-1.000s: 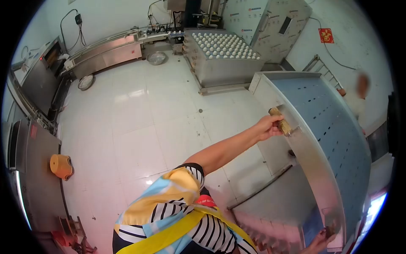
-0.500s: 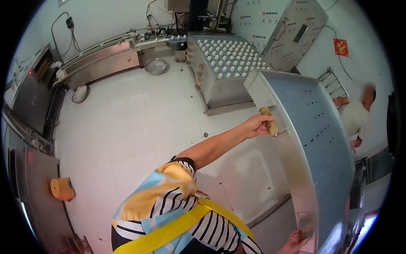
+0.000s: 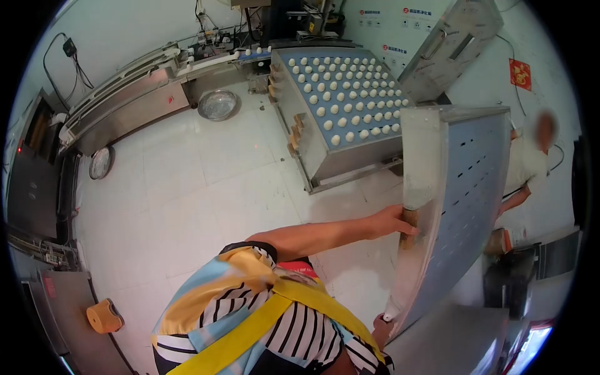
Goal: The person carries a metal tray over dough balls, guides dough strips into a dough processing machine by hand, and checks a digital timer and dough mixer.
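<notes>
A large metal tray (image 3: 465, 206) with a blue surface and dark slots stands tilted steeply on its side at my right. My left hand (image 3: 392, 222) is closed round a wooden handle (image 3: 409, 226) on the tray's near metal side. Lower down, close to my body, my right hand (image 3: 381, 328) grips the same side near its bottom corner; the handle there is mostly hidden. Another person (image 3: 524, 159) stands beyond the tray, an arm reaching toward its far side. Whether that hand touches it is hidden.
A stack of trays (image 3: 359, 153) stands ahead, rows of white dough balls (image 3: 345, 107) on top. A conveyor (image 3: 131, 103) runs along the back wall. Metal bowls (image 3: 217, 105) and an orange stool (image 3: 105, 316) are on the floor. A metal door (image 3: 447, 53) stands at the back right.
The tray has tipped from a slanting position to a nearly upright one, both hands still on it. My view has turned slightly, and the other person has shifted beside the tray.
</notes>
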Available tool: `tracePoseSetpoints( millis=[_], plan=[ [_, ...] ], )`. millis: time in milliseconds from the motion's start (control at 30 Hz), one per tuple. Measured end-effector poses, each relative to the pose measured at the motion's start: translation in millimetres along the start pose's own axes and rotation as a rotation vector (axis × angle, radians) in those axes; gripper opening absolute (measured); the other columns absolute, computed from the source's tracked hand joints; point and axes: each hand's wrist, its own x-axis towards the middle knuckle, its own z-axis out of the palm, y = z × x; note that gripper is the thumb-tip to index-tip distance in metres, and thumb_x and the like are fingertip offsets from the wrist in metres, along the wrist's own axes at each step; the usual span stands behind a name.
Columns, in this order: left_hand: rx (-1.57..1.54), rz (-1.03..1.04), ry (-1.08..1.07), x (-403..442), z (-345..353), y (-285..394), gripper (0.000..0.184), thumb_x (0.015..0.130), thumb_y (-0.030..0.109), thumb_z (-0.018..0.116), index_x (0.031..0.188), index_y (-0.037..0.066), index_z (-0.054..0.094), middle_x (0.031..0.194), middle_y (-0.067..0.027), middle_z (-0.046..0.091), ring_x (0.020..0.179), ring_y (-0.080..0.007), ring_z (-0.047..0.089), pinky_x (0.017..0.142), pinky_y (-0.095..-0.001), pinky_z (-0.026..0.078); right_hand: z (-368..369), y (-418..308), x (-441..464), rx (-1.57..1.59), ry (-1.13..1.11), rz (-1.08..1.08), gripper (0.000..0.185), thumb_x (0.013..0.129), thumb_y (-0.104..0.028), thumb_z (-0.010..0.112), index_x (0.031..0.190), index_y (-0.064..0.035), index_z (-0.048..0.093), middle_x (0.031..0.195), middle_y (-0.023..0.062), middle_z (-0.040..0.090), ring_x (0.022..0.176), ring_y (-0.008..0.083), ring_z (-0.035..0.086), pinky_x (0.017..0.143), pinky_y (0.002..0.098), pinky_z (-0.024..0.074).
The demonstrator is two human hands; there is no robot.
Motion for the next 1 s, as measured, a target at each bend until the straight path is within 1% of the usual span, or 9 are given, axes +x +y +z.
tracePoseSetpoints(
  millis=[100, 167, 233, 300, 367, 567, 733, 867, 1000],
  plan=[
    [-0.022, 0.039, -0.01, 20.9, -36.6, 16.5, 0.022, 0.083, 0.014, 0.066, 0.101, 0.004, 0.058, 0.095, -0.004, 0.063, 0.092, -0.0148, 0.058, 0.081, -0.0293, 0.045, 63.6, 37.4, -15.1, 0.235, -0.103, 0.189, 0.023, 0.088, -0.018, 0.052, 0.107, -0.0053, 0.055, 0.104, 0.0064, 0.059, 0.092, 0.0175, 0.057, 0.068, 0.0309, 0.0498],
    [-0.016, 0.022, 0.008, 25.1, -62.8, 29.5, 0.023, 0.082, 0.014, 0.067, 0.1, 0.004, 0.057, 0.094, -0.0036, 0.063, 0.091, -0.0138, 0.057, 0.08, -0.0289, 0.045, 44.2, 81.9, 101.4, -0.378, -0.337, -0.178, 0.02, 0.087, -0.018, 0.052, 0.101, -0.0039, 0.056, 0.092, 0.0067, 0.059, 0.082, 0.0154, 0.058, 0.066, 0.0289, 0.0505],
    [-0.002, 0.025, 0.048, 34.6, -85.2, 53.0, 0.023, 0.082, 0.014, 0.068, 0.1, 0.004, 0.057, 0.094, -0.0033, 0.062, 0.091, -0.0126, 0.057, 0.078, -0.0284, 0.045, 89.8, 106.9, 104.5, -0.13, -0.39, -0.012, 0.019, 0.086, -0.022, 0.054, 0.099, -0.0081, 0.058, 0.085, 0.0041, 0.061, 0.075, 0.0149, 0.058, 0.064, 0.0257, 0.0514],
    [0.037, 0.057, 0.063, 40.9, -106.9, 64.9, 0.024, 0.083, 0.017, 0.068, 0.1, 0.004, 0.057, 0.094, -0.0029, 0.062, 0.09, -0.0118, 0.057, 0.077, -0.0276, 0.046, 114.8, 102.8, 50.6, -1.225, -0.452, -0.536, 0.019, 0.085, -0.014, 0.054, 0.1, -0.0019, 0.055, 0.089, 0.0052, 0.059, 0.077, 0.0143, 0.057, 0.063, 0.0252, 0.0503],
    [0.054, 0.073, 0.049, 48.7, -129.8, 69.2, 0.026, 0.083, 0.018, 0.068, 0.101, 0.004, 0.056, 0.094, -0.0026, 0.061, 0.09, -0.0116, 0.056, 0.077, -0.0272, 0.046, 144.6, 99.4, 9.5, -1.641, -0.483, -0.814, 0.02, 0.083, -0.005, 0.054, 0.101, 0.0042, 0.051, 0.094, 0.0062, 0.057, 0.079, 0.0137, 0.055, 0.061, 0.0247, 0.0491],
    [0.058, 0.053, -0.19, 68.3, -215.7, 91.6, 0.029, 0.085, 0.022, 0.066, 0.104, 0.003, 0.055, 0.098, -0.0032, 0.059, 0.093, -0.0134, 0.055, 0.084, -0.0293, 0.044, 227.3, 121.5, -33.4, -1.698, -0.327, 0.039, 0.012, 0.085, -0.003, 0.049, 0.095, 0.0044, 0.05, 0.08, 0.0045, 0.048, 0.067, 0.0094, 0.047, 0.055, 0.0262, 0.041],
    [0.094, 0.057, -0.323, 80.7, -288.9, 141.1, 0.028, 0.086, 0.022, 0.064, 0.106, 0.004, 0.055, 0.1, -0.0046, 0.058, 0.097, -0.0145, 0.053, 0.086, -0.031, 0.043, 330.9, 199.5, -225.3, -0.888, -0.306, -0.097, 0.01, 0.083, -0.001, 0.05, 0.092, 0.0049, 0.048, 0.08, 0.0036, 0.046, 0.066, 0.0076, 0.044, 0.057, 0.0264, 0.0406],
    [0.198, 0.079, -0.341, 84.9, -342.0, 184.7, 0.027, 0.086, 0.023, 0.063, 0.105, 0.005, 0.054, 0.098, -0.0056, 0.059, 0.094, -0.0154, 0.054, 0.083, -0.0307, 0.043, 344.0, 231.3, -207.4, -1.802, -0.299, -0.463, 0.011, 0.083, -0.001, 0.053, 0.092, 0.0039, 0.048, 0.078, 0.0032, 0.046, 0.066, 0.0092, 0.043, 0.061, 0.0266, 0.0414],
    [0.214, 0.061, -0.343, 84.5, -364.9, 217.5, 0.028, 0.085, 0.023, 0.064, 0.104, 0.005, 0.054, 0.095, -0.0064, 0.059, 0.09, -0.0167, 0.056, 0.081, -0.0309, 0.044, 366.6, 257.9, -215.2, -1.194, -0.33, -0.243, 0.011, 0.083, -0.001, 0.053, 0.092, 0.0036, 0.049, 0.078, 0.0033, 0.046, 0.067, 0.0095, 0.044, 0.061, 0.0267, 0.0416]
  ],
)
